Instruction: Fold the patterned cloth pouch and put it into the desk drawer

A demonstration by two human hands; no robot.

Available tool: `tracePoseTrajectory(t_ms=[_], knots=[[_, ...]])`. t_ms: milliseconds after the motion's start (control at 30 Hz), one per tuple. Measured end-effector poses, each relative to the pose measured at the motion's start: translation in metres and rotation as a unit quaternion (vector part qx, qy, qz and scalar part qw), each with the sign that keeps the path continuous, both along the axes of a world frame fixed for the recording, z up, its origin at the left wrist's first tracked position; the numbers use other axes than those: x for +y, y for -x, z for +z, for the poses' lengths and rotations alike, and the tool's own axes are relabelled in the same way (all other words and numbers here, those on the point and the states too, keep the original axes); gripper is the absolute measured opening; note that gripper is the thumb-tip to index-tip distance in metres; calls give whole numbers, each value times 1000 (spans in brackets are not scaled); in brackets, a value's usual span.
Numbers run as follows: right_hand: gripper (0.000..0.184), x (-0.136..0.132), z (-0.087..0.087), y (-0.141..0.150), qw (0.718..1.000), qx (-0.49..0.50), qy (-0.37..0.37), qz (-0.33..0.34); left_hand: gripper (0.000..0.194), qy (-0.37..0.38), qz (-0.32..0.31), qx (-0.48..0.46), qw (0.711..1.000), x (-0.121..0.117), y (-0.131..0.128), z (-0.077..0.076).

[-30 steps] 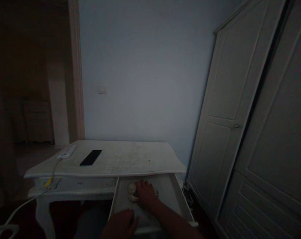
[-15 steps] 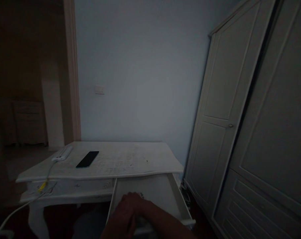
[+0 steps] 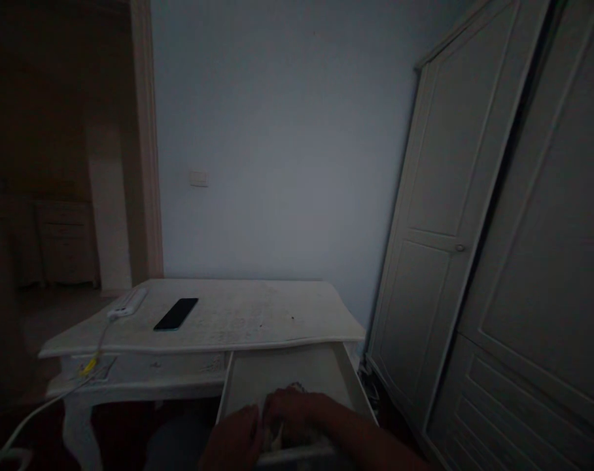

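A drawer point(image 3: 316, 366) stands pulled out from the right side of the white desk point(image 3: 258, 297). Inside it, toward the front, my right hand point(image 3: 291, 407) has its fingers bent down and closed around something small and pale that I cannot make out. A bit of it shows beyond the knuckles and below the fingers. My left hand point(image 3: 235, 437) is just to the left, over the drawer's left front part, its fingers curled close to the right hand. The dim light and the backs of the hands hide what the left fingers touch.
A black phone point(image 3: 176, 314) lies on the desktop, left of the middle. Beside it is a white power strip point(image 3: 127, 303), whose cable point(image 3: 36, 412) hangs over the front edge with a yellow tag point(image 3: 88, 366). A tall wardrobe point(image 3: 434, 196) stands at the right.
My hands were together, overlapping over the drawer. Now they have come slightly apart, the right one shifting right and lower, the left one lower. The view has turned slightly left.
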State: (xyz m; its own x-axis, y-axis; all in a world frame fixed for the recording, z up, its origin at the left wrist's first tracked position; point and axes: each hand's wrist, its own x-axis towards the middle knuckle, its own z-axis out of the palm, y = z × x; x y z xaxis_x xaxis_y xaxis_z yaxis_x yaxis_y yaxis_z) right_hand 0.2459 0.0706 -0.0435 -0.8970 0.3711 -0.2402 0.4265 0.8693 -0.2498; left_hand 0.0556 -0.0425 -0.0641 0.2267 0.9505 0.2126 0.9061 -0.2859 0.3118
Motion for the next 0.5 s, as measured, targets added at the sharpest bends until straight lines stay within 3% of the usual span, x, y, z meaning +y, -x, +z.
tracePoseTrajectory(t_ms=[100, 167, 233, 333, 500], knots=[[54, -3, 12, -63, 998, 28, 4, -57, 31, 30, 16, 42, 999, -2, -3, 5], [59, -3, 17, -95, 981, 47, -24, -188, 32, 32, 9, 52, 998, -1, -5, 4], [63, 0, 19, -112, 942, 58, -66, -325, 36, 34, 2, 56, 998, -1, -7, 2], [60, 8, 18, -103, 894, 63, -114, -429, 37, 47, 2, 62, 997, -1, -9, 3], [51, 22, 8, -34, 870, 71, -166, -459, 35, 46, -8, 53, 998, -1, -6, 6]])
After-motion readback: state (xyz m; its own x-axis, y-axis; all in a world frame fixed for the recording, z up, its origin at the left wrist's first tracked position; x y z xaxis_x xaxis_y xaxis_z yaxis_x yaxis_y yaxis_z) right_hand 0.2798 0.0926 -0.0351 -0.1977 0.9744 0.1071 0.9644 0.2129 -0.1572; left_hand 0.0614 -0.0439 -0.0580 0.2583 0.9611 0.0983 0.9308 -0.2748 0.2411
